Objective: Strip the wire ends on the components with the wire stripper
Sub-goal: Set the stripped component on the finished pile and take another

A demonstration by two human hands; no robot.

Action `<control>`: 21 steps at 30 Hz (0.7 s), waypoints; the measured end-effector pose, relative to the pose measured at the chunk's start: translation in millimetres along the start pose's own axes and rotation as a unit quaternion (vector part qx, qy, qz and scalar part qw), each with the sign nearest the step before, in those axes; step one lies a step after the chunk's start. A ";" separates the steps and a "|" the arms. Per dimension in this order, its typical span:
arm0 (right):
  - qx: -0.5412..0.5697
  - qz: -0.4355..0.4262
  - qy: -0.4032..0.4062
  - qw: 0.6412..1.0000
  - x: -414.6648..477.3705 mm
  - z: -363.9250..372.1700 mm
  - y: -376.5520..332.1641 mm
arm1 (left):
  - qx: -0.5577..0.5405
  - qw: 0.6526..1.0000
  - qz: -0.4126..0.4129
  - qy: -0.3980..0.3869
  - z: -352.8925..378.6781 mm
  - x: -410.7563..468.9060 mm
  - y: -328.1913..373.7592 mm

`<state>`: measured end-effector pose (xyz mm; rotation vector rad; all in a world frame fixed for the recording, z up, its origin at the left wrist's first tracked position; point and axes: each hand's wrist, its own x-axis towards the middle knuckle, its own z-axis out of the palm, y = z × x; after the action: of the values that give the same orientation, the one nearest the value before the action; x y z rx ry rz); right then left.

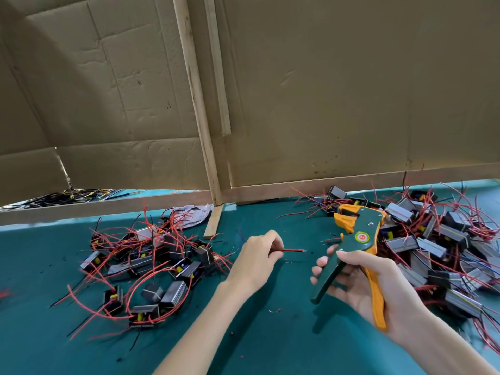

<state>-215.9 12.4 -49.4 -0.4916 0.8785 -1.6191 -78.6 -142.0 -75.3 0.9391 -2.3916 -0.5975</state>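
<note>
So, quick look at where I'm at. My left hand (257,257) is near the middle of the worktop (270,342), thumb and fingers pinching a thin red-and-black wire (293,250) so its free end sticks out sideways toward the tool. I hold it short like that so the end is stiff enough to feed in. Which component it belongs to I can't tell, the hand covers that. The tip looks a bit pale, maybe bare metal, but it's too small to call.

My right hand (370,282) is wrapped round the handles of the wire stripper (359,236), green one under the fingers, orange one against the palm, head pointing up and away from me. The handles sit spread apart, so I'd say the jaws are ready to take a wire. The tool's head is near the wire end but not touching it, just up and to the right of it.

One heap of components (151,266) lies toward the left edge, and a bigger heap (438,239) runs along the right edge behind the stripper. My guess is one's done and one's waiting, so each part only crosses over once. Tiny insulation scraps (274,310) dot the mat toward the near edge.
</note>
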 end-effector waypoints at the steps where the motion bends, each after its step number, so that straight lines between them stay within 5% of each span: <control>1: 0.000 0.002 0.000 1.000 -0.3 0.1 0.1 | -0.041 0.999 -0.012 0.012 -1.5 1.0 0.4; 12: -0.042 0.022 -0.062 0.997 -4.4 1.2 2.7 | -0.355 0.933 -0.014 0.054 -56.6 9.6 26.6; 16: -0.072 0.021 -0.099 0.992 -2.5 0.7 3.2 | -0.393 0.918 0.001 0.054 -75.1 4.2 43.0; 21: -0.113 0.018 -0.144 0.983 -4.7 0.2 1.4 | -0.333 0.942 0.000 0.042 -88.1 -2.6 59.7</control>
<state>-213.8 16.8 -49.7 -0.8422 0.8489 -1.3791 -54.8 -119.2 25.9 0.6384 -1.8935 -1.2333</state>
